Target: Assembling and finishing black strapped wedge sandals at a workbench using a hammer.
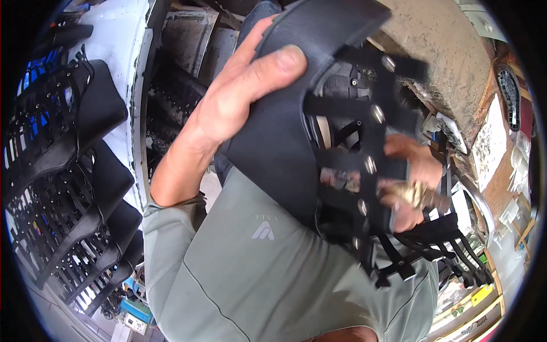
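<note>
A large black leather piece (273,148) slants across my chest. Its smooth broad panel joins a lattice of black straps (342,105) with silver rivets. My left hand (239,91) grips the panel's upper part, thumb pressed flat on the front and fingers behind the edge. On the far side of the straps is my right hand (419,165), blurred by motion, its fingers curled in. Something gold-coloured (416,195) shows at those fingers, too smeared to name. Loose strap ends (450,251) dangle below that hand. The straps partly hide the right hand.
Several similar black strapped leather pieces (68,165) hang or lie in a row at the left, beside a white surface (111,34). A worn brown board (439,45) lies at the upper right. A black sole-shaped piece (507,97) rests at the right rim.
</note>
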`<state>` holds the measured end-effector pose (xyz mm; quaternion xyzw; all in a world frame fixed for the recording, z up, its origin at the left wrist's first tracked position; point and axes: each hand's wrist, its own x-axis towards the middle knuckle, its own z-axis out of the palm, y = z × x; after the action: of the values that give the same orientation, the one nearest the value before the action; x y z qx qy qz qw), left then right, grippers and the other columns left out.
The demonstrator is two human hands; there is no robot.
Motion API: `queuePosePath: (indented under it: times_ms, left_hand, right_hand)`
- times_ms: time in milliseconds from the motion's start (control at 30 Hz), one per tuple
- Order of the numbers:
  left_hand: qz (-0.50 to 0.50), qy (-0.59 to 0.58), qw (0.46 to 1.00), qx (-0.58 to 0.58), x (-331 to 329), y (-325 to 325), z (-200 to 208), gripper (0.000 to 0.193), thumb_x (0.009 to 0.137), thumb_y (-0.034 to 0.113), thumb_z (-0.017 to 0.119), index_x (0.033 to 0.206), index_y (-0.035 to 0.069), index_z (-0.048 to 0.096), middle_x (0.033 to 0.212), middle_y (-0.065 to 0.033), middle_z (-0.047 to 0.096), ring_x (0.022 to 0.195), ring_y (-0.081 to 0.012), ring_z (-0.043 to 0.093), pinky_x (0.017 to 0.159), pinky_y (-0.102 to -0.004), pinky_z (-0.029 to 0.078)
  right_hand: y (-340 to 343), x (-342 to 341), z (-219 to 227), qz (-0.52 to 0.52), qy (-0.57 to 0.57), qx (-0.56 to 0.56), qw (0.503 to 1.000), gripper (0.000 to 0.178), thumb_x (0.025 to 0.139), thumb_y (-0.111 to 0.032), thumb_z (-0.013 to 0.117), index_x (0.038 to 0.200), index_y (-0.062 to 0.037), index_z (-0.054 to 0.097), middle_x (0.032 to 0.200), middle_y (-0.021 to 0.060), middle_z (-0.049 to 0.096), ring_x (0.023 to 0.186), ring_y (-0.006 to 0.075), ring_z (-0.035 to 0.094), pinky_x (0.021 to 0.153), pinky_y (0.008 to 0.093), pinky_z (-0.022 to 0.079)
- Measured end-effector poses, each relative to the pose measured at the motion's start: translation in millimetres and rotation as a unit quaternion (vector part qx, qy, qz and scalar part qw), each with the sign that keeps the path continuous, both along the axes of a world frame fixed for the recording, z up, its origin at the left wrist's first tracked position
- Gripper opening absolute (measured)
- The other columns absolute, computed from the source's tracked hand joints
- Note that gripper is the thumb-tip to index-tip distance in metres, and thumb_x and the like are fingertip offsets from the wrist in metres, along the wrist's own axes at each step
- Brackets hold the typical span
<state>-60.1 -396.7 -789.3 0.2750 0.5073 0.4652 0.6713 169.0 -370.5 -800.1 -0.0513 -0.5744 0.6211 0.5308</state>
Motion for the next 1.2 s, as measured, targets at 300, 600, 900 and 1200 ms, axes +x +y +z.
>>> queuePosePath:
  times_ms: [300, 600, 900, 1200]
  left_hand:
    - [-0.054, 0.033, 0.985, 0.161, 22.2, 14.6, 40.6, 0.075, 0.087, 0.037, 0.063, 0.142, -0.003, 0.031, 0.131, -0.0133, 0.05, 0.122, -0.0217, 0.046, 0.105, -0.0333, 0.033]
    - [-0.121, 0.08, 0.981, 0.129, 21.6, 25.7, 56.8, 0.076, 0.082, 0.034, 0.066, 0.14, -0.003, 0.033, 0.13, -0.0119, 0.049, 0.12, -0.0203, 0.046, 0.103, -0.032, 0.032]
    - [-0.133, 0.135, 0.968, 0.164, 18.5, 19.8, 35.2, 0.085, 0.084, 0.038, 0.071, 0.142, -0.004, 0.026, 0.131, -0.0167, 0.048, 0.122, -0.0243, 0.046, 0.103, -0.0353, 0.036]
    - [-0.059, 0.051, 0.987, 0.144, 13.3, 8.5, 21.5, 0.073, 0.087, 0.033, 0.066, 0.14, -0.004, 0.031, 0.129, -0.0148, 0.051, 0.12, -0.0212, 0.048, 0.104, -0.0346, 0.034]
  right_hand:
    - [40.2, 16.8, 48.0, 0.05, -0.166, 0.106, 0.979, 0.026, 0.078, -0.012, 0.066, 0.101, -0.0015, 0.061, 0.09, 0.0165, 0.068, 0.067, 0.0242, 0.068, 0.065, 0.0354, 0.055]
    - [12.0, 9.6, 35.2, -0.15, -0.178, 0.207, 0.95, 0.027, 0.079, -0.014, 0.064, 0.098, 0.0057, 0.064, 0.088, 0.0141, 0.067, 0.083, 0.0258, 0.068, 0.072, 0.0375, 0.054]
    - [10.9, 20.8, 9.1, -0.175, -0.25, 0.166, 0.938, 0.016, 0.075, -0.02, 0.069, 0.08, -0.0052, 0.068, 0.085, 0.009, 0.067, 0.081, 0.0208, 0.066, 0.085, 0.0357, 0.051]
    - [43.8, 31.7, 11.3, 0.267, -0.135, -0.121, 0.947, 0.028, 0.076, -0.019, 0.067, 0.085, 0.0068, 0.062, 0.08, 0.0186, 0.065, 0.068, 0.0211, 0.062, 0.065, 0.0294, 0.051]
